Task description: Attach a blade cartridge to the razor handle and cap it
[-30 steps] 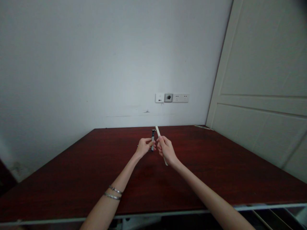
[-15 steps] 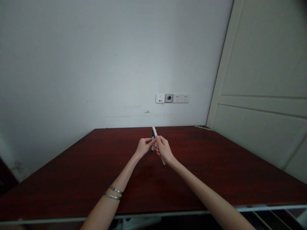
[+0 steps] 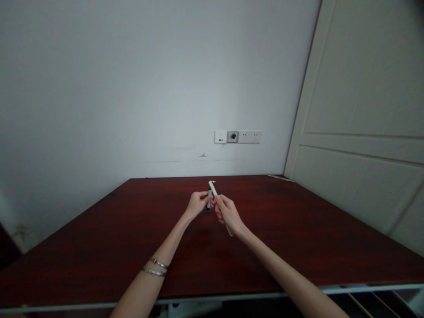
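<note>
1. Worktop point(image 3: 82, 247): one dark red wooden surface that runs under the white stick on every side. Nothing else lies on the part in view.
2. Bracelets point(image 3: 155, 267): two thin metal bands on the left forearm, well to the left of the stick and nearer the camera.
3. Left hand point(image 3: 198, 204): just left of the stick and raised off the worktop. Its grip is pinched closed on the small part.
4. Small part point(image 3: 209, 194): one short grey-and-dark piece, held upright. It touches or nearly touches the upper end of the stick. It is too small to identify.
5. White stick point(image 3: 213, 188): one slim rod, tilted, with its upper end toward the wall and its lower end showing below the right hand.
6. Right hand point(image 3: 227, 213): wrapped around the middle of the stick, its grip clenched on it.
7. Socket plates point(image 3: 237, 136): one row on the wall above and behind the stick, with a grey plate between white ones.
8. Door point(image 3: 364, 132): one pale panelled door, far right of the stick.
9. Progress, as a judgement: both pieces are in hand and their ends meet. Whether they are joined cannot be told, so the fitting looks unfinished.
</note>
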### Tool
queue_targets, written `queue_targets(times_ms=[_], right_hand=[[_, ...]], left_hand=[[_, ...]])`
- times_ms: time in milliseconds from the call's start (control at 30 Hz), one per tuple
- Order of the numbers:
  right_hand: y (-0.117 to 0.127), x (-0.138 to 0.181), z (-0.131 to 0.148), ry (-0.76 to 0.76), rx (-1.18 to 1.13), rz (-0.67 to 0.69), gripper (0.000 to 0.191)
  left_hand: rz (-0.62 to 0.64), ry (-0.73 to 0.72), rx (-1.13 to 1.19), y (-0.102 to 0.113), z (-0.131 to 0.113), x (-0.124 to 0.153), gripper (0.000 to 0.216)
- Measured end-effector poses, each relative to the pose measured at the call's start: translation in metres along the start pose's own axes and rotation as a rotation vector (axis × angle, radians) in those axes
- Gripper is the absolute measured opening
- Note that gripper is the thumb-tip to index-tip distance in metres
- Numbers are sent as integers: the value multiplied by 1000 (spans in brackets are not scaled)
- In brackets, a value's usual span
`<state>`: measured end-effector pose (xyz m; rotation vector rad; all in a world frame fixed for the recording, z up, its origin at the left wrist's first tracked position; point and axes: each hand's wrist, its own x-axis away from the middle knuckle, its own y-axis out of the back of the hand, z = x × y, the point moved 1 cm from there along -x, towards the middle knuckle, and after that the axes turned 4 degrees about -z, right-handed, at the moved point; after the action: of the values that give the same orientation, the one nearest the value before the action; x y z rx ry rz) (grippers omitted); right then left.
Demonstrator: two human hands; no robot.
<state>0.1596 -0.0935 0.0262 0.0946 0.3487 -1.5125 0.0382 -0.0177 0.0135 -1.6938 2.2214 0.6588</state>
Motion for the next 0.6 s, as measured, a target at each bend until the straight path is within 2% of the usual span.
queue_targets(times_ms=[133,200,300,367,467,533,600], right_hand=[[20,-3,18,103,86,-15,36],[37,-13,35,195,247,5,36],[57,-30,56,296,573,127,36],[65,-37,64,318,707,171,35],[68,-43,70,277,804,333,34],[67,-44,72,194,820,491,34],[67,-45,75,111,790,583,35]], left_hand=[[-1,1,20,1,5,0,21],[-19,-34,-14,3,7,0,18],[-54,-77,-86,5,9,1,17],[-75,-88,-107,5,9,2,16],[-84,-128,-146,5,6,3,17],[-78,-147,-164,4,4,3,18],[-74,-141,-148,4,3,3,20]])
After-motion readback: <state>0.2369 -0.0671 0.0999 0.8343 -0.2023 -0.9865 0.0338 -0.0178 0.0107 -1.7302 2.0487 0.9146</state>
